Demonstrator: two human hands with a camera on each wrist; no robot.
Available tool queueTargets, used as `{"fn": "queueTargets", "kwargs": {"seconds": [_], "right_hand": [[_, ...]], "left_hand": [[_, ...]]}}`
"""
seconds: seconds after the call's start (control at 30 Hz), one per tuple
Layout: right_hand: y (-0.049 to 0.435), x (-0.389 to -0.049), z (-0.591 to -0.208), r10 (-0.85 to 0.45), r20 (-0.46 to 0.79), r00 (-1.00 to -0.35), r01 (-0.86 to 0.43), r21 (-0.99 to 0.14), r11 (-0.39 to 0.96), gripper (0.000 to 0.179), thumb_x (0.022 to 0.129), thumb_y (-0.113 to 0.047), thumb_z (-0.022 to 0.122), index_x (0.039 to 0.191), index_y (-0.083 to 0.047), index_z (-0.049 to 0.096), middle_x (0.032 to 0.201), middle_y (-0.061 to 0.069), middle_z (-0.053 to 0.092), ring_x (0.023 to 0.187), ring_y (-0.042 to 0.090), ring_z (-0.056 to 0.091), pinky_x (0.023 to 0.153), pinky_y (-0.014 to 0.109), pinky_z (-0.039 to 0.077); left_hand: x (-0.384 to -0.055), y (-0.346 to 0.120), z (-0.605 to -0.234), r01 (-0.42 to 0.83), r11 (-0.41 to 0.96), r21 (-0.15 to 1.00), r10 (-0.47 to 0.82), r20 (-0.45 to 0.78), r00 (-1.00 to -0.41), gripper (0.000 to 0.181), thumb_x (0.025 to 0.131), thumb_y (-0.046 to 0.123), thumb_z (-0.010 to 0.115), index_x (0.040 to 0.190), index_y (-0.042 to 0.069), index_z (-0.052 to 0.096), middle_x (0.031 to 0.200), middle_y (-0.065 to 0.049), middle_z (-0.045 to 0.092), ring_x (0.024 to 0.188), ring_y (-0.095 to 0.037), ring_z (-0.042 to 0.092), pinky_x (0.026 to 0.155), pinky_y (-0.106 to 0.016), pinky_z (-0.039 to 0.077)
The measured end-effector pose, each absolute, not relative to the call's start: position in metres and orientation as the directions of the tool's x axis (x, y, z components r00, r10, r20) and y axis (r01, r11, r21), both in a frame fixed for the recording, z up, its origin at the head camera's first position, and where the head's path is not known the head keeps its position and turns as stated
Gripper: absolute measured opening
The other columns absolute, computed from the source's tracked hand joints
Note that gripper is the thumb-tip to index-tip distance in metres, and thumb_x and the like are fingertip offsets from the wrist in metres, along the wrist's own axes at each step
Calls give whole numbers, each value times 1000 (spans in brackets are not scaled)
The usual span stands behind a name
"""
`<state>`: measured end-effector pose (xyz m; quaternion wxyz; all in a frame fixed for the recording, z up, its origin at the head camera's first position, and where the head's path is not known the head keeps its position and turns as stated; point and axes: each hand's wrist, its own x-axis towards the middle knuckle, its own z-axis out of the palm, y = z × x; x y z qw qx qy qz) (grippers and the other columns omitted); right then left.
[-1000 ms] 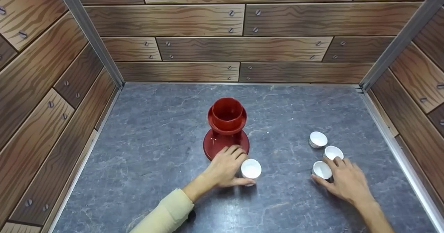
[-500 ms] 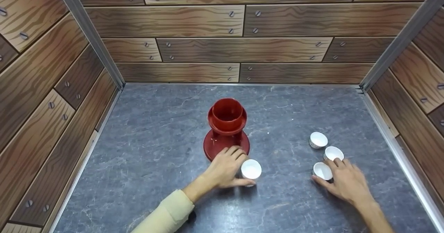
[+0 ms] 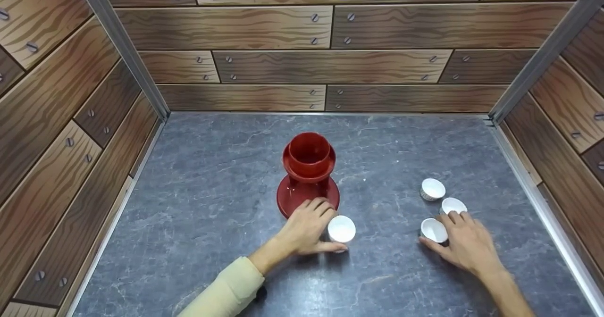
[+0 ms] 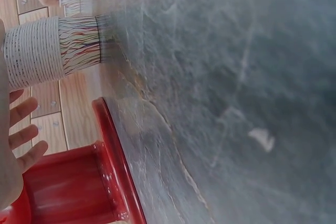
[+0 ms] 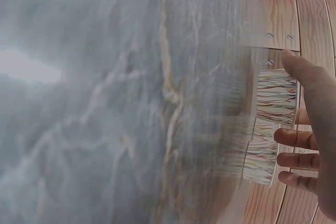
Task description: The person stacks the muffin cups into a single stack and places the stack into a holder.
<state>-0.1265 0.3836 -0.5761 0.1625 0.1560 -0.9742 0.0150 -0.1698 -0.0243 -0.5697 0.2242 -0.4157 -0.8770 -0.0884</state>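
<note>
My left hand (image 3: 306,229) holds a white cup (image 3: 341,229) in front of the red stand, thumb on the near side and fingers at its back left. From the left wrist, this cup shows a ribbed white upper part (image 4: 34,53) and a colourful streaked lower part (image 4: 80,44). On the right, my right hand (image 3: 469,241) grips a small white cup (image 3: 433,231), thumb at its front and fingers behind. That cup has a streaked side (image 5: 276,99). Just behind the right fingers sits a second white cup (image 3: 454,206), partly hidden; a third cup (image 3: 432,189) stands farther back.
At the middle stands a red two-tier stand (image 3: 295,194) with a round base and a red cup-shaped top (image 3: 309,154). The grey marbled table (image 3: 212,166) is bounded by wood-patterned walls (image 3: 377,64) at the back and both sides.
In the last half second my right hand has shifted slightly left with its cup, away from the cup behind. My left hand and its cup have stayed put.
</note>
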Motion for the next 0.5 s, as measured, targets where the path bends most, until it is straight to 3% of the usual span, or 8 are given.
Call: {"fn": "queueTargets", "kwargs": {"seconds": [0.5], "right_hand": [[361,-133,-570,-365,410,-836,-389,28,921,67,73,-64,84,109,-9,72,93,11,65,87,32,60,70,47,48]], "left_hand": [[-170,-24,-570,771,637,-31,690,468,-552,73,81,86,63,117,22,64,117,5,67,121,-17,61,94,-33,54]]}}
